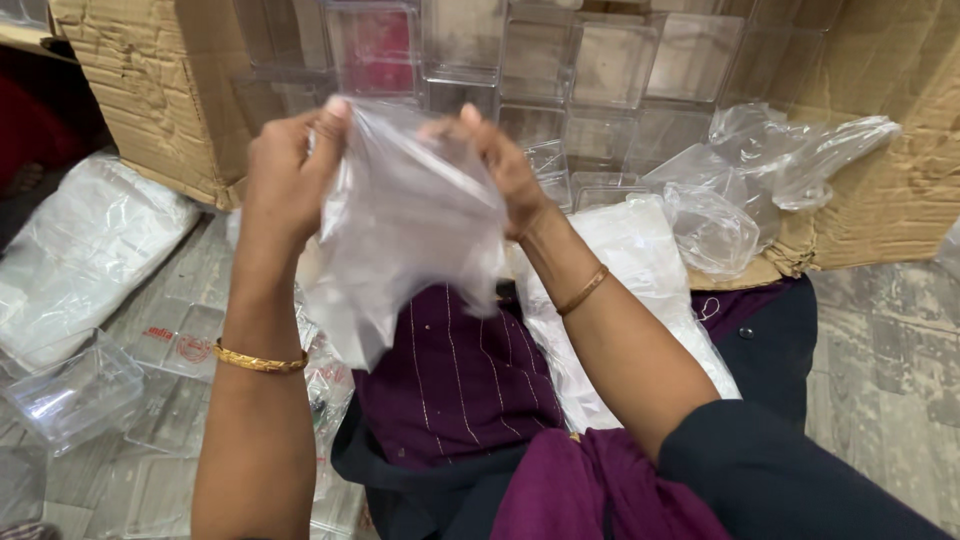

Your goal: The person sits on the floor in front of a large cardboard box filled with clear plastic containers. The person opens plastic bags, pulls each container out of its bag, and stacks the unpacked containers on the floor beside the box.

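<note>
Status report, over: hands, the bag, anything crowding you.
Left hand and right hand both pinch clear plastic bag, held up. Clear boxes stacked behind. Nothing blocking.

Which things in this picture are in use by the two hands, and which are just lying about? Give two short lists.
In use: clear plastic bag, pinched at its top by the left hand and right hand.

Lying about: clear plastic boxes in the cardboard carton; crumpled bags; loose clear box; white packets.

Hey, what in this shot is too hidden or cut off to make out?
- Head view: whatever is inside the clear plastic bag; its cloudy, crumpled film hides it.
- Fingertips of left hand and right hand; tucked behind the film.
- Stacked clear boxes; cut by top edge.
</note>
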The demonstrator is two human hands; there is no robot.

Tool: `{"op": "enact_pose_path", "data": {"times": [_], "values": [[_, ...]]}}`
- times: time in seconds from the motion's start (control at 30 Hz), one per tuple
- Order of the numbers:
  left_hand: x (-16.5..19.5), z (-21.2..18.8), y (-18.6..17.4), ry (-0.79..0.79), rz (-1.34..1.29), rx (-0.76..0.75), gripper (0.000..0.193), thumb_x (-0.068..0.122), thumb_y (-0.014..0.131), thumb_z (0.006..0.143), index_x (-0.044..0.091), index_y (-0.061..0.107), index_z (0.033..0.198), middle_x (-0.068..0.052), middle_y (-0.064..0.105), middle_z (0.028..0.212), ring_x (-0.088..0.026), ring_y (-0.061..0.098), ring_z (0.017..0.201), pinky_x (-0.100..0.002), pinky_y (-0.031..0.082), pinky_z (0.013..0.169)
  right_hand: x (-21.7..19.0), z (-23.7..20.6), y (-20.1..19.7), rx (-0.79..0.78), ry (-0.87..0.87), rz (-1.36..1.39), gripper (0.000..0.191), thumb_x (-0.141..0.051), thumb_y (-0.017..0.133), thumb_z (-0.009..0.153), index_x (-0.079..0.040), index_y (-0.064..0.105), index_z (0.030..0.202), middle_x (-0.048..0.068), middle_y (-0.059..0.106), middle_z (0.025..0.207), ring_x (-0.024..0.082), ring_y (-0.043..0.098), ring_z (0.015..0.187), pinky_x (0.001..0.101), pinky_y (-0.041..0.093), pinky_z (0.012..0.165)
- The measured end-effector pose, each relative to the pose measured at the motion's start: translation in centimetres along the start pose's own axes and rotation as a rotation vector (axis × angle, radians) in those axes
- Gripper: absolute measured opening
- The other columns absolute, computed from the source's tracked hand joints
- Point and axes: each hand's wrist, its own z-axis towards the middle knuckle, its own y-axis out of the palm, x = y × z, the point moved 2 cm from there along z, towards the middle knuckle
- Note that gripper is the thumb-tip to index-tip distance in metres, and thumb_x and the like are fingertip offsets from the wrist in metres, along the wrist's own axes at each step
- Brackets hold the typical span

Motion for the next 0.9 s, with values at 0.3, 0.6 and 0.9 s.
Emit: {"op": "enact_pose_path", "data": {"times": [0.3,0.6,0.9], "values": [[-1.4,0.2,7.5,0.119,-0.061,-0.218,0.046,0.048,0.063,0.100,0.005,0.074,0.085,-0.004,0.057,0.059,-0.011,0.049,0.055,-0.034,0.039,0.051,-1.9,-4.6,5.9,0.064,0.413,0.230,0.068,-0.042,0.082,0.084,0.003,0.063,0.132,0.016,0.069,0.126,0.020,0.071,0.111,0.0293,0.057,0.103],[-3.1,1.1,9.5,-0.138,-0.543,-0.203,0.039,0.039,0.075,0.094,0.007,0.071,0.117,-0.004,0.066,0.087,-0.014,0.062,0.075,-0.028,0.056,0.065,-10.6,-6.4,-1.5,0.616,0.047,-0.438,0.035,-0.037,0.062,0.100,-0.004,0.064,0.115,0.010,0.071,0.109,0.020,0.073,0.095,0.0298,0.063,0.079],[-4.9,2.8,8.8,-0.059,-0.884,-0.214,0.045,0.036,0.055,0.107,-0.004,0.069,0.121,-0.010,0.075,0.106,-0.015,0.072,0.099,-0.028,0.059,0.089,-18.8,-15.1,-19.6,1.519,-0.064,-0.944,0.046,-0.036,0.056,0.106,0.001,0.062,0.133,0.015,0.063,0.133,0.026,0.059,0.123,0.0406,0.047,0.107]]}}
